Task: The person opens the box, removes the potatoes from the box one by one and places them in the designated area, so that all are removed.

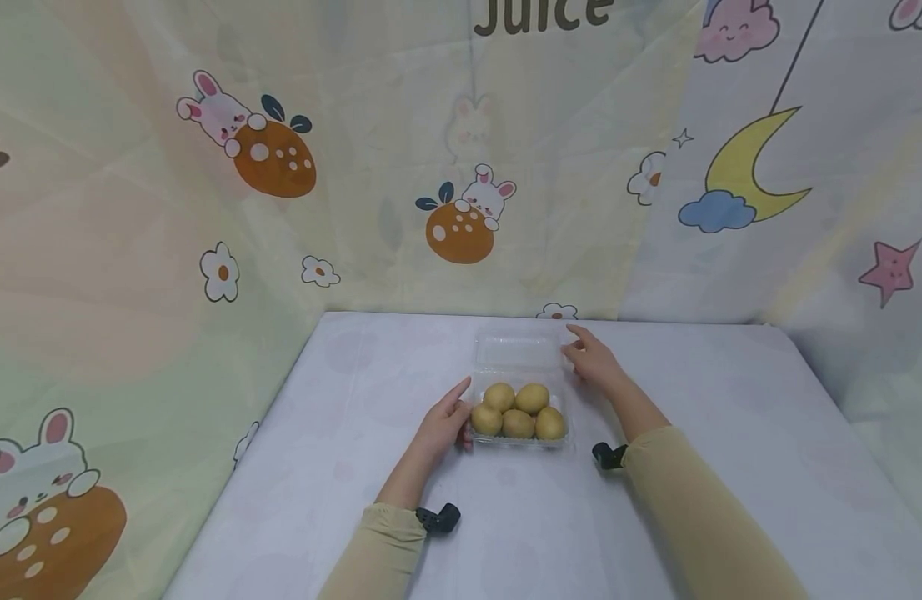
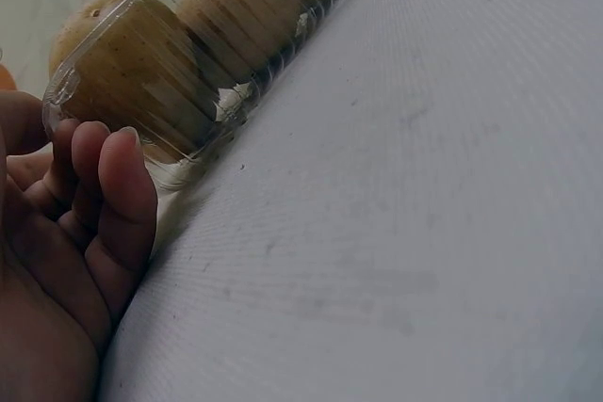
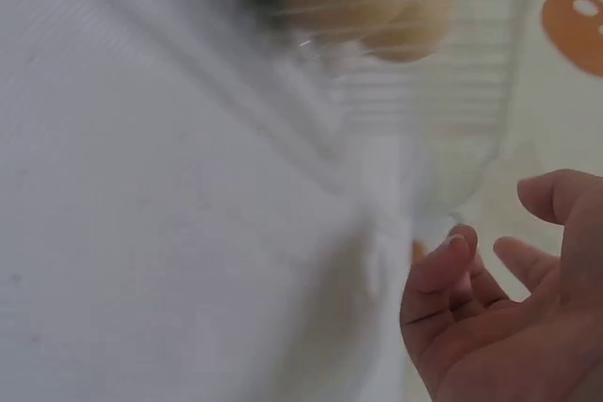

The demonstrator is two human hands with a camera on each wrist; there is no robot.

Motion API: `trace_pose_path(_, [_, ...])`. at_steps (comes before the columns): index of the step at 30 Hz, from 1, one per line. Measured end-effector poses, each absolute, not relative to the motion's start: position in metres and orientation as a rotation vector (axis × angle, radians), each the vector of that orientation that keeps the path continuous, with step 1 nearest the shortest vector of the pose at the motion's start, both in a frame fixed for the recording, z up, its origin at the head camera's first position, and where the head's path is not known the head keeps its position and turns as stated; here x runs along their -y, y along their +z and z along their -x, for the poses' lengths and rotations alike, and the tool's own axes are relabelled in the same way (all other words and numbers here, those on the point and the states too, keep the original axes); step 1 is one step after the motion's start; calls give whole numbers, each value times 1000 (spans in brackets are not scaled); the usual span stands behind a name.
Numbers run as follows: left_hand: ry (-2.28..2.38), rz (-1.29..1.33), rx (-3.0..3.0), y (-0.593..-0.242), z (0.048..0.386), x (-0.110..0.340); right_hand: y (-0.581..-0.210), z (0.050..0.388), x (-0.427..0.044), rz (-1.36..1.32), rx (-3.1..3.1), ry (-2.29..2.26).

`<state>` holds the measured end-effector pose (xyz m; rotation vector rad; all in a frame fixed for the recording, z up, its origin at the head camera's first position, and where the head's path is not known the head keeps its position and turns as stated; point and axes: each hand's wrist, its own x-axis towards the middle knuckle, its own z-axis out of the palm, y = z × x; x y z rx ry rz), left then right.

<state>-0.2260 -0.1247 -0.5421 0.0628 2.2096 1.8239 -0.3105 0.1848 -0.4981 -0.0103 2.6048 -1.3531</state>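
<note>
A clear plastic container [image 1: 523,443] holds several yellow-brown, potato-like items [image 1: 518,423]; its transparent lid [image 1: 517,352] lies folded back on the far side. My left hand [image 1: 440,423] grips the container's left side near the front, index finger stretched along the edge. In the left wrist view, curled fingers [image 2: 122,185] rest against the clear wall beside one item [image 2: 132,72]. My right hand [image 1: 598,362] is at the lid's right edge. The right wrist view shows its thumb apart and loosely bent fingers [image 3: 438,275] by the lid's corner; contact is unclear.
A white-covered table [image 1: 386,367] extends around the container, with its far edge against a printed cloth backdrop [image 1: 371,167]. Small black devices sit at the left wrist [image 1: 440,519] and right wrist [image 1: 608,456], above the tabletop.
</note>
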Motion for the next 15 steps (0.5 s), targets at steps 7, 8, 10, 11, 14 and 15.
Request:
trace_pose_path(7, [1825, -55, -2209, -539, 225, 124, -460, 292, -171, 355, -2638, -1333])
trace_pose_path(8, [1825, -55, -2208, -539, 225, 124, -457, 288, -168, 399, -2614, -1317])
trace_pose_path(10, [1822, -50, -2208, -539, 225, 123, -453, 282, -163, 482, -2555, -1284])
trace_pose_path(11, [1821, -46, -2209, -539, 225, 123, -452, 278, -160, 519, -2531, -1260])
trace_pose_path(14, [1817, -43, -2209, -539, 224, 123, -450, 271, -150, 596, -2466, -1196])
trace_pose_path(15, [1819, -43, -2207, -539, 224, 123, -450, 269, -146, 616, -2450, -1172])
